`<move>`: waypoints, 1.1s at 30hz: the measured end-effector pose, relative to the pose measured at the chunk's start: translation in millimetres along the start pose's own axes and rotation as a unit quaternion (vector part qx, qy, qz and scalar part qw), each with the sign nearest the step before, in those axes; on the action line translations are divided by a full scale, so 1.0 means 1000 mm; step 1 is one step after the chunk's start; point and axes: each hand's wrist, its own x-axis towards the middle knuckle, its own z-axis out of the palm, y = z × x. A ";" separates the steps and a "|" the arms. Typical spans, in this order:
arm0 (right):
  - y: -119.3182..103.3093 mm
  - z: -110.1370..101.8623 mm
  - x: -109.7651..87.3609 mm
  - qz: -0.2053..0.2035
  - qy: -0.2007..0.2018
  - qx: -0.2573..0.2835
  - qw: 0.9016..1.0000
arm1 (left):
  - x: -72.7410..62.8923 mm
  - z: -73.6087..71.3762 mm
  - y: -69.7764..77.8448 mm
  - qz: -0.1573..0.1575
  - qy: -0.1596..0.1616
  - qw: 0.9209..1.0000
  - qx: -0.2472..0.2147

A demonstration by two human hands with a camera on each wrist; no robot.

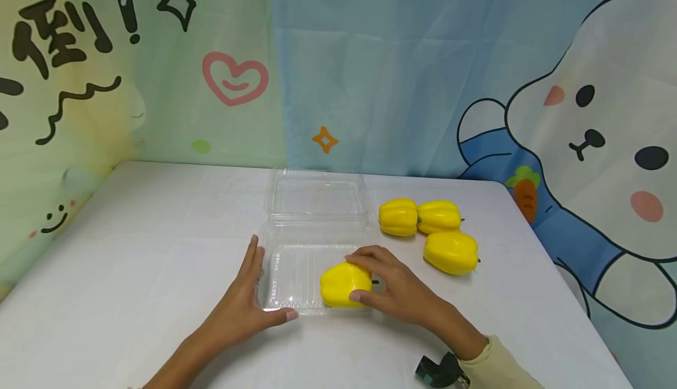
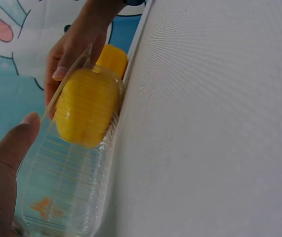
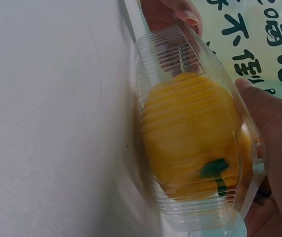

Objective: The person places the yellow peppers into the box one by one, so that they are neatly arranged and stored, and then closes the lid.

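A clear plastic clamshell container (image 1: pixel 290 271) lies on the table with its lid (image 1: pixel 317 195) folded back towards the wall. My right hand (image 1: pixel 388 280) holds a yellow bell pepper (image 1: pixel 341 285) in the right part of the base, thumb in front and fingers over the top. The pepper's green stem (image 3: pixel 215 169) shows through the clear wall in the right wrist view. My left hand (image 1: pixel 238 295) rests around the base's front left corner, its fingers extended along the left side and its thumb (image 2: pixel 15 143) at the front rim.
Three more yellow bell peppers lie right of the container: two end to end (image 1: pixel 398 217) (image 1: pixel 439 217) and one nearer the front (image 1: pixel 451 252). A printed cloth backdrop (image 1: pixel 370 83) hangs behind the white table (image 1: pixel 132 271). A black device (image 1: pixel 441 371) sits by the right sleeve.
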 end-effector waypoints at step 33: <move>0.008 -0.007 0.000 -0.009 0.038 0.129 0.991 | -0.002 0.000 0.000 0.003 0.001 1.000 0.002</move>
